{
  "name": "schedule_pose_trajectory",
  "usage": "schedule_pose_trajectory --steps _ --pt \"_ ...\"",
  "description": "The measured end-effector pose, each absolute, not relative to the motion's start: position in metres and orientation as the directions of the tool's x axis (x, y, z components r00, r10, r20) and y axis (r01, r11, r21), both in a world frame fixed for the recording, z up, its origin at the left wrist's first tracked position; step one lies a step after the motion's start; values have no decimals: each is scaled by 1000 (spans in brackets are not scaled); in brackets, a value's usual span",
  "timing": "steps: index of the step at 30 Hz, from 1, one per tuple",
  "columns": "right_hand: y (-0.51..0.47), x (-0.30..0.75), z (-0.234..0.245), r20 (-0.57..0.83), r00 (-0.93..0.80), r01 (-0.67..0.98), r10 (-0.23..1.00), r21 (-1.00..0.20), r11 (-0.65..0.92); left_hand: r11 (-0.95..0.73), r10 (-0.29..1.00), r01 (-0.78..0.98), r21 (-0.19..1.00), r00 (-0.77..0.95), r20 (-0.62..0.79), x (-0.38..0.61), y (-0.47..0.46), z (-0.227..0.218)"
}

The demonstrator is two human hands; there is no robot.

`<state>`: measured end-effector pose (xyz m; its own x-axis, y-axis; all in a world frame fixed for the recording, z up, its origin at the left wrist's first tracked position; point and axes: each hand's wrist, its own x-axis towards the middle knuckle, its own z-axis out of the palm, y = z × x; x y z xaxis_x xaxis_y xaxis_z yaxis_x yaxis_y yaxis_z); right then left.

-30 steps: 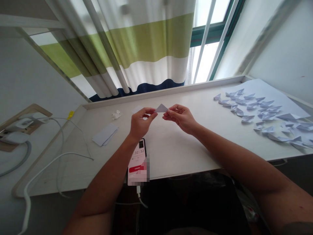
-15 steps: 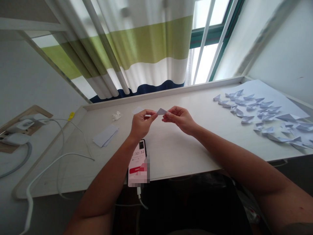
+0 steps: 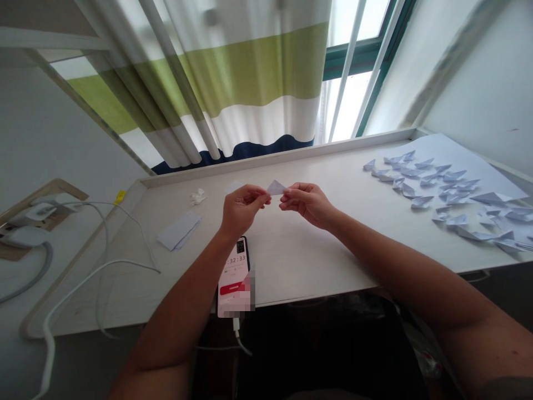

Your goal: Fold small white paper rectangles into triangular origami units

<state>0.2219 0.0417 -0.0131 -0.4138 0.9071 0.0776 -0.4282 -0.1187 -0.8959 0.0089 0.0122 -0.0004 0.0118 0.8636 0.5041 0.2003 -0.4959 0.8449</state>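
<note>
Both hands are raised over the middle of a pale desk (image 3: pixel 316 261), pinching a small folded white paper piece (image 3: pixel 275 187) between them. My left hand (image 3: pixel 240 209) grips its left end with thumb and forefinger, the other fingers curled. My right hand (image 3: pixel 307 203) pinches its right end in the same way. The paper forms a small triangle tipped upward, held above the desk and not touching it.
Several folded paper triangles (image 3: pixel 441 189) lie on a white sheet (image 3: pixel 453 153) at the right. A small stack of paper slips (image 3: pixel 179 230) and a crumpled scrap (image 3: pixel 198 195) lie left. A phone (image 3: pixel 235 275) with a cable sits at the front edge. White cables (image 3: pixel 100 266) trail left. A striped curtain (image 3: pixel 233 83) hangs behind.
The two hands have drawn slightly closer around the paper piece, which has tilted a little. The phone's timer moved on by one second. Nothing else has shifted.
</note>
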Motion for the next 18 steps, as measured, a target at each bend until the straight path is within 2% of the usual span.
schedule_pose_trajectory --steps 5,8,15,18 --pt "44 224 -13 34 -426 -437 904 -883 -172 -618 769 382 687 112 629 2 13 -2" --pt "44 223 -13 42 -417 -427 908 -891 -155 -658 730 424 622 156 666 -1 13 0" --pt "39 222 -8 104 -412 -459 905 -882 -107 -731 668 393 558 246 702 -1 12 5" --pt "34 219 -6 153 -408 -475 900 -877 -66 -728 668 375 574 200 717 0 12 3"
